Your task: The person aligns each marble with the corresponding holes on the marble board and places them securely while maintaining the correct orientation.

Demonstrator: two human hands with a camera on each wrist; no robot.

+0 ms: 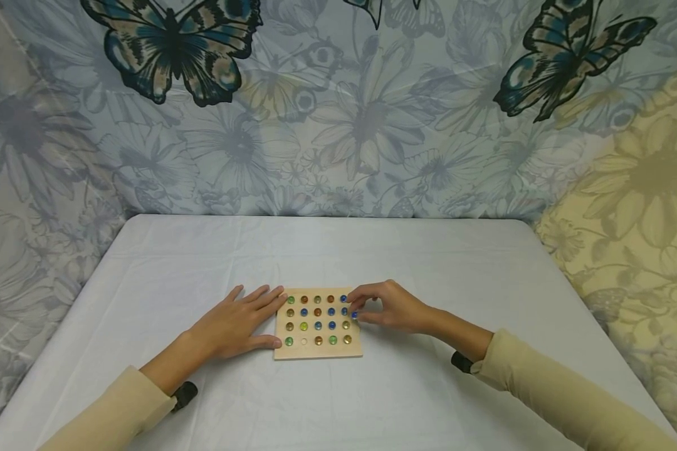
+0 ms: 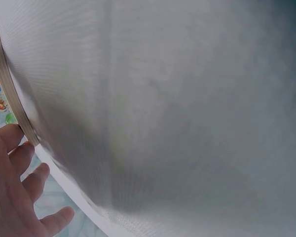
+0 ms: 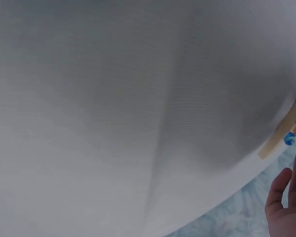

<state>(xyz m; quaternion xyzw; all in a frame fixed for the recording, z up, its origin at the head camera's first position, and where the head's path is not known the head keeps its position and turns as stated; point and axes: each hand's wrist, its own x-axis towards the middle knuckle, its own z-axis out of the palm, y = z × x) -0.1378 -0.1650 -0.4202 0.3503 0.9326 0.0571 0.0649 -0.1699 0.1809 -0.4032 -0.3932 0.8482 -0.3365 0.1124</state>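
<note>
A light wooden board (image 1: 318, 354) lies flat on the table, with rows of round holes holding glass marbles in green, amber, red and blue. One hole (image 1: 304, 341) in its front row is bare. My left hand (image 1: 231, 322) rests at the board's left edge, fingers spread and straight, thumb at the near left corner. At the right edge my right hand (image 1: 392, 307) pinches a blue marble (image 1: 354, 315) between thumb and fingertips. In the right wrist view, the board (image 3: 276, 140) and some blue marbles (image 3: 289, 138) show at the far right.
A white cloth (image 1: 203, 250) covers the table, whose far edge meets a hanging floral fabric (image 1: 338, 125) with large butterflies. Similar fabric flanks both sides. Dark wrist cameras (image 1: 185, 396) sit below each cuff.
</note>
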